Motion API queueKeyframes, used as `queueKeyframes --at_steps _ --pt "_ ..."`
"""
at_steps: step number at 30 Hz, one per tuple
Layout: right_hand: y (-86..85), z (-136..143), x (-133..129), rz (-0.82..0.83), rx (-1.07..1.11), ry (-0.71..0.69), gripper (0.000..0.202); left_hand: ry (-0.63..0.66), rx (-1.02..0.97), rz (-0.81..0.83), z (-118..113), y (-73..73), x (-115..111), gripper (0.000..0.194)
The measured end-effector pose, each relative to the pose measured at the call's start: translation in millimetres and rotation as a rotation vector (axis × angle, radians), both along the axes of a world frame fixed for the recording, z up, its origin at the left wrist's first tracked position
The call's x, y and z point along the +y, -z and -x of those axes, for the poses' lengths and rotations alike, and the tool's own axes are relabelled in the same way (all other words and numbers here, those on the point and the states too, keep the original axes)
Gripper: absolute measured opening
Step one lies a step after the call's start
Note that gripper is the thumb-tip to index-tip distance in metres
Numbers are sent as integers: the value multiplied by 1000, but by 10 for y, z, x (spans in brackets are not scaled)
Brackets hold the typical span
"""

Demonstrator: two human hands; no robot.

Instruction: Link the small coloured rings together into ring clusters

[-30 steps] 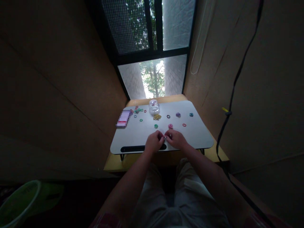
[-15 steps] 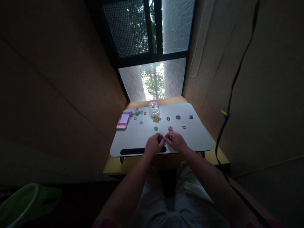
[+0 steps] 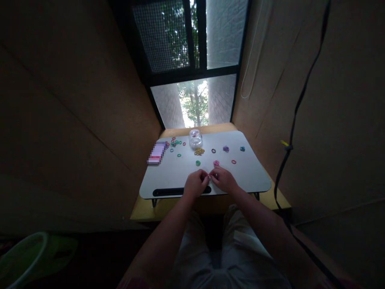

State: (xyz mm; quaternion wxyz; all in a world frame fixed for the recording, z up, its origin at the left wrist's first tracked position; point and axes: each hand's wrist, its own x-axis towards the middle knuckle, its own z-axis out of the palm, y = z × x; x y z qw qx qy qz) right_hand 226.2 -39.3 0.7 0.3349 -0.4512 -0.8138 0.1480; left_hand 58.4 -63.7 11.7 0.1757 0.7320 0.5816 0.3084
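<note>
My left hand (image 3: 196,183) and my right hand (image 3: 222,179) meet fingertip to fingertip above the front of the white tabletop (image 3: 168,172). Both are closed in a pinch on something small between them, too small to name. Just beyond my right fingers lies a pink ring bunch (image 3: 216,163). A green bunch (image 3: 197,163) is beyond my left hand. Farther back are a yellow pile (image 3: 199,151), a dark ring (image 3: 213,151), a purple bunch (image 3: 225,149), a blue bunch (image 3: 242,148) and a red ring (image 3: 234,161).
A clear jar (image 3: 195,139) stands at the back, near the window. Several loose rings (image 3: 176,142) lie at the back left, beside a phone-like blurred slab (image 3: 157,153). A black slot (image 3: 168,192) runs along the front edge. A dark cord (image 3: 296,108) hangs at right.
Both hands keep the same pinch at nearly the same spot, with only slight finger movement. The objects on the tabletop look unchanged.
</note>
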Motion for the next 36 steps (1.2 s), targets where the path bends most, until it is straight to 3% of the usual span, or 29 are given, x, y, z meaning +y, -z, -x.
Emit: queueKeyframes --at_steps 21,36 --pt "-3 6 -5 48 -2 52 8 36 -14 -18 22 34 26 10" --pt "55 -9 37 63 59 50 19 15 -18 -16 9 13 15 13"
